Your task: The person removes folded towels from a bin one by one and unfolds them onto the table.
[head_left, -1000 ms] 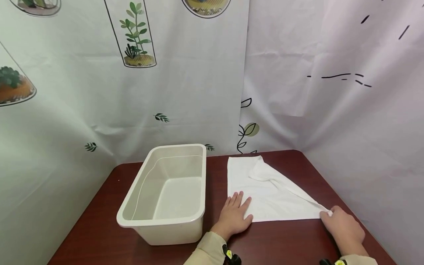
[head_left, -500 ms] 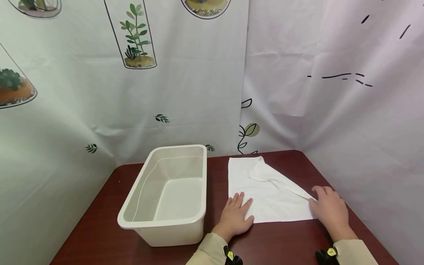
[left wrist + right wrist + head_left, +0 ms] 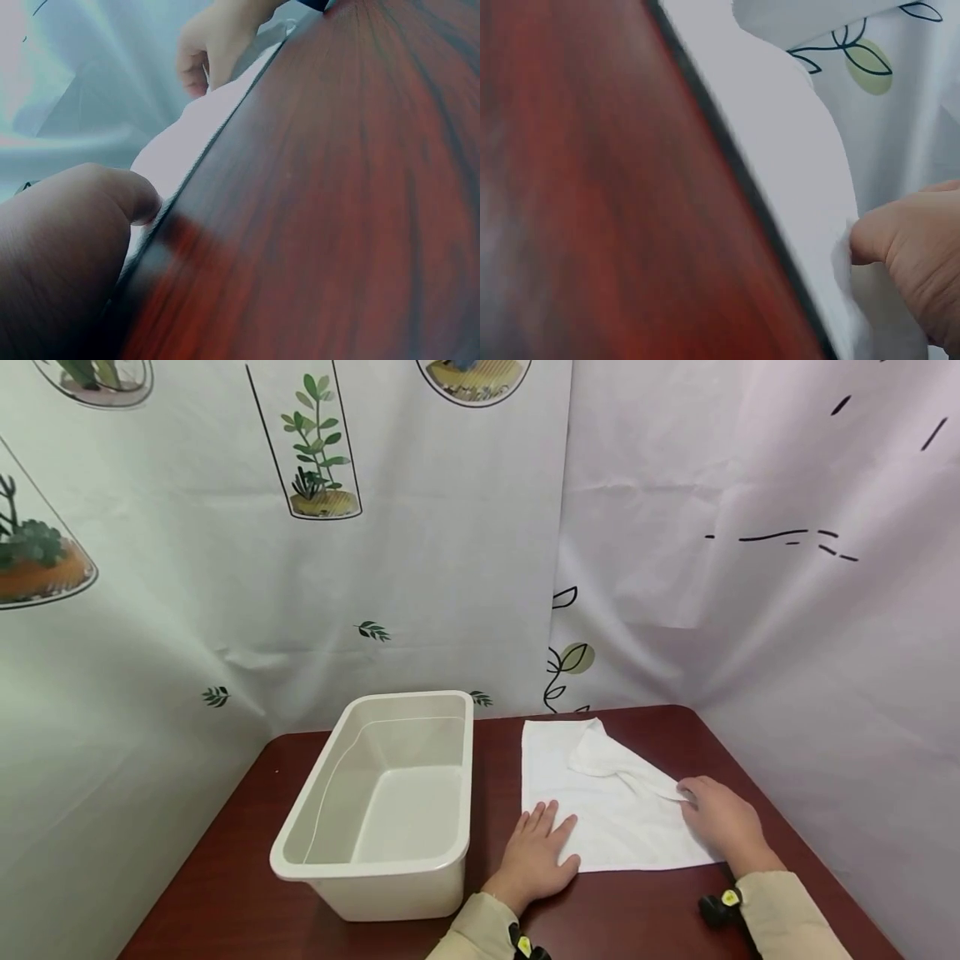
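Note:
A white towel lies on the table in the head view, its far right part folded over in a loose, wrinkled flap. My left hand rests flat on the towel's near left corner, fingers spread. At the towel's right side, my right hand pinches the folded edge between thumb and fingers; part of the grip is hidden behind the hand. In the right wrist view the right thumb presses against the raised towel edge. The left wrist view shows the left thumb at the near hem.
An off-white plastic tub stands on the dark red-brown table, left of the towel. A printed white curtain hangs behind and at both sides of the table. Each wrist wears a black strapped device.
My right hand let go of the towel's near right corner, moved left and away from me, and took the folded edge. The left hand stays in place.

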Available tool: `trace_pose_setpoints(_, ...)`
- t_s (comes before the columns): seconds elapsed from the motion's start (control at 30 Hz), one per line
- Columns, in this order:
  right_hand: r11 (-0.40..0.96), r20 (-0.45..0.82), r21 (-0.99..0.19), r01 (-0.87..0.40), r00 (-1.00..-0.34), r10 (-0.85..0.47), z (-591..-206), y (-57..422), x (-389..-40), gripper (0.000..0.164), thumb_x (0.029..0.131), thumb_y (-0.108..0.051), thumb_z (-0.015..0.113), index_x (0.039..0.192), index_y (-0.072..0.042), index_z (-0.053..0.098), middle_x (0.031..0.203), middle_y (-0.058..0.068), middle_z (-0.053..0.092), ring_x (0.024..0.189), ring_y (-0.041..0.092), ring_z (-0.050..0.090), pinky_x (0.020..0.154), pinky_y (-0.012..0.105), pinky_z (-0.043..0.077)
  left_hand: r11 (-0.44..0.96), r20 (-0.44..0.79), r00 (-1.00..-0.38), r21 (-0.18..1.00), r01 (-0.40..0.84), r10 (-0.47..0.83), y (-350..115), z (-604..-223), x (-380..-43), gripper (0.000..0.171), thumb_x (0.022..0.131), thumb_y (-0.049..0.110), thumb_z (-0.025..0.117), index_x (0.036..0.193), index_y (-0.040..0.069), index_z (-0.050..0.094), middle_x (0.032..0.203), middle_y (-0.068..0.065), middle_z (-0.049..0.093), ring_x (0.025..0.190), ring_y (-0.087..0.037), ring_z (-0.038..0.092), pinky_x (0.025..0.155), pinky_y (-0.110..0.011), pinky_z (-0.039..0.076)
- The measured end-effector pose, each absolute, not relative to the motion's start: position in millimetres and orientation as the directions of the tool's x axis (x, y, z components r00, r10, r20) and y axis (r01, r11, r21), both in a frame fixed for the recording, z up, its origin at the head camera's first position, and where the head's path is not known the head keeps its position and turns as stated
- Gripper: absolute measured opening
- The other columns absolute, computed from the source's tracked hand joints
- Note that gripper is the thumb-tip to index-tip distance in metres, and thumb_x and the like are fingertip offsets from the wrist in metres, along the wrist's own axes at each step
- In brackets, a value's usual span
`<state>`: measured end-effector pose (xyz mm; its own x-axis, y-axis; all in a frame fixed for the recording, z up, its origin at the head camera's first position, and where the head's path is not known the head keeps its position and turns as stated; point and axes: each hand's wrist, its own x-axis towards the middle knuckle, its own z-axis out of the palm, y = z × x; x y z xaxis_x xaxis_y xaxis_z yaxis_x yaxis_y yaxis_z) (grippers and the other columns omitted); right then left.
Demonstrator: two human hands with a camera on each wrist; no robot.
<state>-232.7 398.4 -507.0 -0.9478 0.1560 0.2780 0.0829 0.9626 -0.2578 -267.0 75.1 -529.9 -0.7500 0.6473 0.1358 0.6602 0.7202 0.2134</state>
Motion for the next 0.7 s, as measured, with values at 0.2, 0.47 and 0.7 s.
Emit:
trace_pose_setpoints(0.2,0.958,0.288,-0.262,0.113,-0.939,0.189,-504,393,-247,0.023,0.089,-0.013,0.072,0.108,-0.001,0.068,0.107,0.021,0.068,0.094,0.039,0.065,0.076,0.059,0.052,0.723,0.142,-0.751,0.205,0.660,0.645,76,-533,-268,0.059,0.100,0.050,0.042,0.153,0.026,0.046,0.163,-0.008,0.033,0.152,-0.027,0.026,0.121,-0.046,0.025)
trace_pose_setpoints(0.47,0.883,0.217,-0.412,0.225,-0.917,0.335,-507,403,-258,0.025,0.100,-0.027,0.057,0.113,-0.006,0.063,0.107,0.026,0.068,0.090,0.044,0.064,0.067,0.056,0.047,0.729,0.151,-0.749,0.173,0.663,0.645,77,-538,-267,0.059,0.100,0.051,0.042,0.153,0.027,0.046,0.163,-0.007,0.034,0.151,-0.026,0.027,0.121,-0.045,0.026)
trace_pose_setpoints(0.7,0.754,0.157,-0.549,0.360,-0.842,0.516,-510,422,-259,0.040,0.101,-0.033,0.050,0.123,0.000,0.059,0.117,0.033,0.062,0.098,0.052,0.060,0.069,0.057,0.046,0.741,0.150,-0.762,0.175,0.648,0.630,78,-540,-269,0.060,0.100,0.053,0.040,0.154,0.029,0.044,0.164,-0.004,0.032,0.152,-0.023,0.025,0.122,-0.044,0.023)
